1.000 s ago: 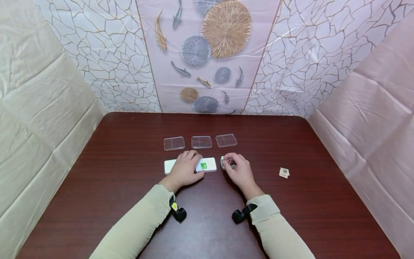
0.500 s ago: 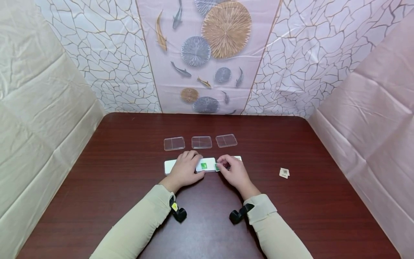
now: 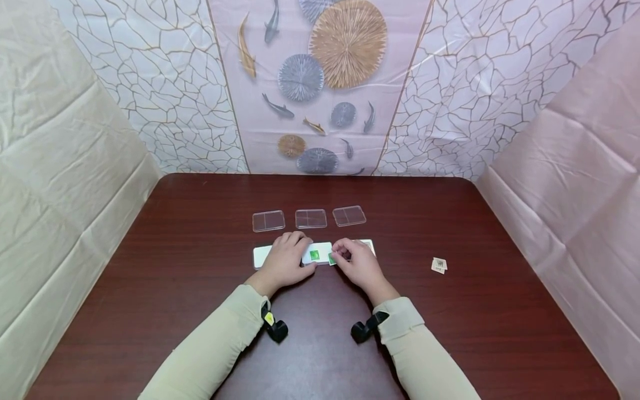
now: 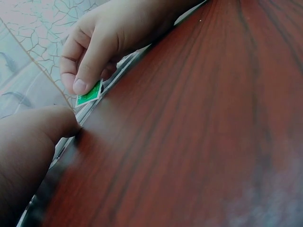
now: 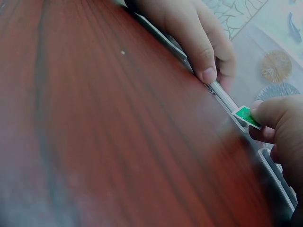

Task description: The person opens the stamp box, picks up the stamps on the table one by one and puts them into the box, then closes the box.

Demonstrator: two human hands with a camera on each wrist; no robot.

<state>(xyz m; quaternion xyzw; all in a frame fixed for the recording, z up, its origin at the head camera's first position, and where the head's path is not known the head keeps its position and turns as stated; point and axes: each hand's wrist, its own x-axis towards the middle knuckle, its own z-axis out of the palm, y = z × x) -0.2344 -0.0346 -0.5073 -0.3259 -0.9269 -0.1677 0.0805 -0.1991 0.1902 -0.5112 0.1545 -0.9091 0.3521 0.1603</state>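
My left hand (image 3: 286, 256) lies across a row of flat white cases and holds the middle white case (image 3: 324, 250), thumb along its near edge and fingers at the far side. A green square (image 3: 314, 255) shows on top of that case. At its right end my right hand (image 3: 357, 262) pinches a small green stamp-like piece with a white border (image 5: 246, 116) between thumb and fingers. The left case (image 3: 261, 256) is partly covered by my left hand. A right-hand case (image 3: 368, 243) is mostly hidden behind my right hand.
Three clear, shallow lids, a left lid (image 3: 268, 221), a middle lid (image 3: 310, 219) and a right lid (image 3: 349, 216), lie in a row farther back. Small pale paper pieces (image 3: 439, 265) overlap on the right of the dark red wooden table (image 3: 200, 311). Fabric-covered walls bound three sides.
My right hand has shifted left from the right-hand case toward the middle case, bringing the green piece to its right end. My left hand stays in place.
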